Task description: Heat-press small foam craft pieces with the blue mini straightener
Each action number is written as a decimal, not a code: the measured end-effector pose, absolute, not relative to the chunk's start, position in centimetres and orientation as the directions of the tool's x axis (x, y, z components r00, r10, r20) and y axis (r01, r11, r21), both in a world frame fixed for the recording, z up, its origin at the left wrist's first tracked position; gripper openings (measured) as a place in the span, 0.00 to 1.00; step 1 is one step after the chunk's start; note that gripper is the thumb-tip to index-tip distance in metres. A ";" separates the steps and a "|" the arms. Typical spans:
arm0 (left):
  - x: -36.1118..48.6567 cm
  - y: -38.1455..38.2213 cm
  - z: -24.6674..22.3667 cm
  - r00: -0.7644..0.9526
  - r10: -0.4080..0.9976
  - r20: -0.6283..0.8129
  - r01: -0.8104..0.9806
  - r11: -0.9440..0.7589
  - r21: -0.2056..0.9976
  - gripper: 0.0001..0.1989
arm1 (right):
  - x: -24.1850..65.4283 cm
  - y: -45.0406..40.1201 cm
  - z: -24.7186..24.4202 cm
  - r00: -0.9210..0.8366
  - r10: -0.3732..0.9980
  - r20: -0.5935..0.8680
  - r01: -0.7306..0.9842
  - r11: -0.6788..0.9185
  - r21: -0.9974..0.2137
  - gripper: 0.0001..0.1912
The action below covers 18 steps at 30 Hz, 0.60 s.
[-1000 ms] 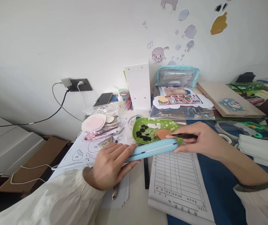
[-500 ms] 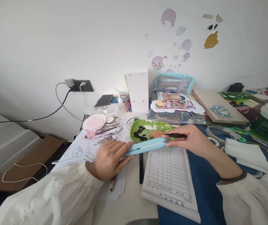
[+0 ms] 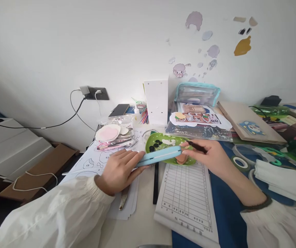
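White wall (image 3: 60, 51) behind, with paper cut-outs (image 3: 180, 70) at upper right; against it stands a crowded desk (image 3: 137, 230), pale at the middle and blue on the right. At the back of the desk are an upright white box (image 3: 156, 103) and a clear pouch (image 3: 198, 93); nearer, a printed pad (image 3: 186, 199) lies askew across the pale and blue areas. Beyond the pad sits a green plate (image 3: 150, 140) bearing black pieces (image 3: 156, 143), white pieces (image 3: 168, 142) and an orange piece (image 3: 182, 159).

Between the two hands lies the blue tool (image 3: 160, 155), its long axis running from the left hand (image 3: 122, 168) up and rightward to the right fingertips. In this view it crosses the near part of the plate; its height above it cannot be judged. The left hand is closed around the lower end, fingers on top and thumb beneath; the two long halves stand almost together, a thin slit between them. The right hand (image 3: 210, 155), nearer the tip, pinches a dark stick (image 3: 196, 146), blurred; whether its fingertips touch the tip cannot be told.
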State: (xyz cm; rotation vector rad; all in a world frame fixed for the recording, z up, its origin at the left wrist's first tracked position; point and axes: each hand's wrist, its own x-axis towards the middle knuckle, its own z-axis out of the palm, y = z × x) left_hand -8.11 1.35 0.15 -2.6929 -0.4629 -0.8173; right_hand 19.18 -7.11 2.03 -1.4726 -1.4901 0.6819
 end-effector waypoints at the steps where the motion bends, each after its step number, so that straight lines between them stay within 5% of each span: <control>1: -8.2 1.4 0.3 0.783 0.231 0.578 0.399 -0.899 -0.180 0.13 | 19.2 -7.1 2.0 0.167 0.961 0.222 0.449 0.126 -0.885 0.19; 6: -8.4 1.5 0.6 0.742 0.284 0.607 0.497 -0.841 -0.215 0.11 | 19.5 -7.1 2.0 0.331 0.911 0.245 0.465 0.068 -0.883 0.19; 18: -8.4 1.6 0.3 0.700 0.303 0.647 0.563 -0.791 -0.239 0.13 | 20.0 -6.9 1.5 0.327 0.907 0.266 0.625 0.003 -0.781 0.19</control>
